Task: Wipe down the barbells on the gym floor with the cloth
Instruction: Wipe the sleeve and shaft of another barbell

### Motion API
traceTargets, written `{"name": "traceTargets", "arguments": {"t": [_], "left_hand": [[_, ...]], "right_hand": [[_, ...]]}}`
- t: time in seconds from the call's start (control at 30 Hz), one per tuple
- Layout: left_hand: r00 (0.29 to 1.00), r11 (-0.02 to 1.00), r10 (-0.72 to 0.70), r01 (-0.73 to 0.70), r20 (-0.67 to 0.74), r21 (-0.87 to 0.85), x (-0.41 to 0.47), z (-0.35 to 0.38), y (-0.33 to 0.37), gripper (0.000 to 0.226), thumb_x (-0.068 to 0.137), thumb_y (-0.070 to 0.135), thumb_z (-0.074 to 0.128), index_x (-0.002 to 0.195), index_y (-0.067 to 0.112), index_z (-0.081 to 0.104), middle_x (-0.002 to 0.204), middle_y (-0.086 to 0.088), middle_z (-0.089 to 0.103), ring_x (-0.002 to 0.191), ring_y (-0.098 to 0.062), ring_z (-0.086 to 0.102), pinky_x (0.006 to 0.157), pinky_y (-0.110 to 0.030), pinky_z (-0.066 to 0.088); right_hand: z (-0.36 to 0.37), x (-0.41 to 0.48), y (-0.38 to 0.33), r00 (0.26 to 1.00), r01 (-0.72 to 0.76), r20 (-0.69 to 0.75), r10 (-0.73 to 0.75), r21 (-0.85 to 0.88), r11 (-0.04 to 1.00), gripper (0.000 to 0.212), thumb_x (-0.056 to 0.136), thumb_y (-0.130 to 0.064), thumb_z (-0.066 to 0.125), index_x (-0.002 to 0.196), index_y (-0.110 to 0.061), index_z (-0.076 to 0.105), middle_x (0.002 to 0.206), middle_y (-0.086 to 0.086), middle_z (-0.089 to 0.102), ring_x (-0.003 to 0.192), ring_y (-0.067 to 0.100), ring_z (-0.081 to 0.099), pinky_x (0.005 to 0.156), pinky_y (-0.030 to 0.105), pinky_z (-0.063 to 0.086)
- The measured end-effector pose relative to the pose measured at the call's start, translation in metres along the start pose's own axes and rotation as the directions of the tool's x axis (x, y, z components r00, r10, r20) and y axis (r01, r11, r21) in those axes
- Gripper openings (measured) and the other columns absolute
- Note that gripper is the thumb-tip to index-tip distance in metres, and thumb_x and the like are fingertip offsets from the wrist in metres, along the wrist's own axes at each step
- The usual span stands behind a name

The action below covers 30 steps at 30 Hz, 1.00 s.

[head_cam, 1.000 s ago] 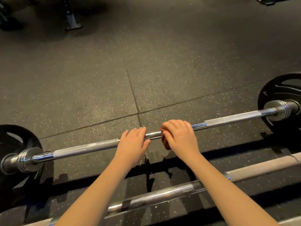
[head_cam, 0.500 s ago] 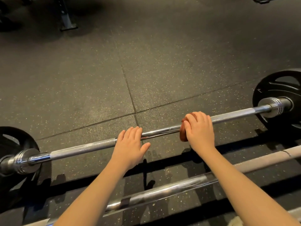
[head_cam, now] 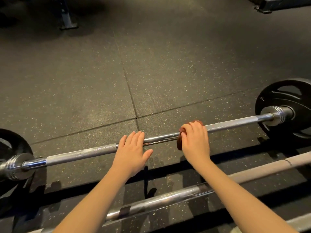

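A steel barbell (head_cam: 80, 153) lies across the rubber floor with a black plate (head_cam: 286, 105) on its right end and another plate (head_cam: 13, 145) on its left. My right hand (head_cam: 195, 140) is curled over the shaft right of centre, gripping a reddish-brown cloth (head_cam: 179, 143) wrapped round the bar. My left hand (head_cam: 133, 152) rests flat on the shaft near its middle, fingers straight. Closer to me lies a second barbell (head_cam: 159, 202), chrome in the middle and tan toward the right.
Speckled dark rubber tiles (head_cam: 84, 81) stretch ahead, with seams crossing near the bar's centre. A metal rack foot (head_cam: 68, 22) stands at the far left, and a dark frame base (head_cam: 276, 4) sits in the far right corner.
My right hand slid the cloth rightward along the shaft from the centre, away from my left hand. My left hand stayed in place, its fingers flattening on the bar.
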<state>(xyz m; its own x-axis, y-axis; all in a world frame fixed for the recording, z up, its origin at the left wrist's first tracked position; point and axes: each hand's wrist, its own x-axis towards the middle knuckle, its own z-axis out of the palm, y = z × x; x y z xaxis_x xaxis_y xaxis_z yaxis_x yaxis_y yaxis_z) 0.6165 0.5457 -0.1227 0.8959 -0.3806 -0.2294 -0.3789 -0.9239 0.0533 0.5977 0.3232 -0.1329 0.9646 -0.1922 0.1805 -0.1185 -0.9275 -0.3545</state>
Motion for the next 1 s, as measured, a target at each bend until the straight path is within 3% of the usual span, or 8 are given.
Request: {"name": "traceTargets", "arguments": {"t": [0.1, 0.27, 0.43, 0.5, 0.63, 0.7, 0.8, 1.0], "left_hand": [[1.000, 1.000, 0.010, -0.010, 0.005, -0.004, 0.001, -0.002, -0.004, 0.100, 0.069, 0.064, -0.018, 0.154, 0.016, 0.006, 0.161, 0.002, 0.010, 0.148, -0.015, 0.005, 0.119, -0.037, 0.000], [1.000, 1.000, 0.018, -0.018, 0.021, -0.020, 0.002, -0.006, -0.003, 0.101, 0.068, 0.063, -0.018, 0.154, 0.015, 0.005, 0.161, 0.000, 0.010, 0.148, -0.016, 0.005, 0.119, -0.037, 0.001], [0.999, 0.999, 0.043, -0.043, 0.029, -0.026, -0.003, -0.006, -0.007, 0.100, 0.067, 0.063, -0.018, 0.154, 0.017, 0.003, 0.162, 0.001, 0.008, 0.148, -0.015, 0.004, 0.118, -0.034, 0.000], [0.997, 0.998, 0.067, -0.067, 0.027, -0.021, -0.010, -0.008, -0.011, 0.099, 0.068, 0.062, -0.018, 0.154, 0.018, 0.001, 0.162, 0.002, 0.005, 0.148, -0.015, 0.001, 0.118, -0.033, -0.001], [0.996, 0.998, 0.067, -0.067, 0.054, -0.012, -0.021, -0.013, -0.018, 0.096, 0.070, 0.062, -0.016, 0.154, 0.018, 0.000, 0.162, 0.002, -0.001, 0.149, -0.014, -0.002, 0.118, -0.033, -0.003], [0.996, 0.998, 0.056, -0.055, 0.069, -0.017, -0.021, -0.015, -0.018, 0.084, 0.085, 0.063, -0.004, 0.154, 0.017, 0.001, 0.162, 0.001, 0.000, 0.149, -0.015, -0.001, 0.118, -0.033, -0.001], [0.994, 1.000, 0.006, -0.004, 0.113, -0.026, -0.025, -0.020, -0.029, 0.068, 0.101, 0.052, 0.019, 0.154, 0.013, 0.003, 0.162, -0.004, 0.001, 0.149, -0.019, 0.000, 0.119, -0.033, 0.001], [0.992, 0.999, -0.054, 0.053, 0.113, 0.007, -0.049, -0.014, -0.060, 0.094, 0.077, 0.066, -0.009, 0.154, 0.013, 0.001, 0.162, -0.005, -0.003, 0.149, -0.020, -0.003, 0.119, -0.035, 0.000]], "right_hand": [[-0.010, 0.013, 0.008, 0.973, 0.165, 0.152, -0.174, 0.074, 0.984, 0.011, 0.092, -0.019, 0.052, 0.101, -0.019, 0.059, 0.097, 0.000, 0.061, 0.098, 0.025, 0.052, 0.095, 0.040, 0.037], [-0.007, 0.032, -0.019, 0.984, -0.135, 0.104, 0.142, -0.073, 0.988, 0.030, 0.098, -0.023, 0.041, 0.126, -0.016, 0.050, 0.108, 0.002, 0.062, 0.109, 0.025, 0.053, 0.113, 0.044, 0.024], [-0.005, 0.000, -0.023, 0.932, 0.285, 0.178, -0.316, 0.181, 0.941, 0.022, 0.084, -0.019, 0.048, 0.103, -0.018, 0.057, 0.098, -0.004, 0.058, 0.097, 0.022, 0.051, 0.095, 0.037, 0.036], [-0.002, 0.017, -0.007, 0.948, 0.271, 0.165, -0.272, 0.028, 0.962, 0.028, 0.087, -0.032, 0.038, 0.096, -0.020, 0.061, 0.091, -0.004, 0.061, 0.091, 0.024, 0.054, 0.087, 0.037, 0.036], [0.016, 0.013, -0.040, 0.997, -0.075, 0.016, 0.075, -0.007, 0.997, 0.039, 0.087, -0.034, 0.031, 0.094, -0.016, 0.065, 0.092, 0.008, 0.060, 0.092, 0.033, 0.054, 0.097, 0.048, 0.035], [0.023, -0.009, -0.057, 0.997, 0.067, 0.043, -0.069, 0.047, 0.997, 0.025, 0.089, -0.025, 0.045, 0.105, -0.018, 0.063, 0.103, 0.004, 0.060, 0.104, 0.029, 0.053, 0.106, 0.051, 0.032], [0.009, -0.006, -0.036, 0.945, 0.285, 0.152, -0.291, 0.061, 0.957, 0.036, 0.084, -0.017, 0.049, 0.118, -0.022, 0.062, 0.117, -0.003, 0.061, 0.121, 0.025, 0.050, 0.112, 0.049, 0.025], [0.011, 0.009, -0.062, 0.980, 0.025, 0.200, 0.003, -0.140, 0.990, 0.039, 0.095, -0.038, 0.024, 0.111, -0.025, 0.056, 0.116, -0.005, 0.060, 0.116, 0.023, 0.048, 0.107, 0.045, 0.026]]}}
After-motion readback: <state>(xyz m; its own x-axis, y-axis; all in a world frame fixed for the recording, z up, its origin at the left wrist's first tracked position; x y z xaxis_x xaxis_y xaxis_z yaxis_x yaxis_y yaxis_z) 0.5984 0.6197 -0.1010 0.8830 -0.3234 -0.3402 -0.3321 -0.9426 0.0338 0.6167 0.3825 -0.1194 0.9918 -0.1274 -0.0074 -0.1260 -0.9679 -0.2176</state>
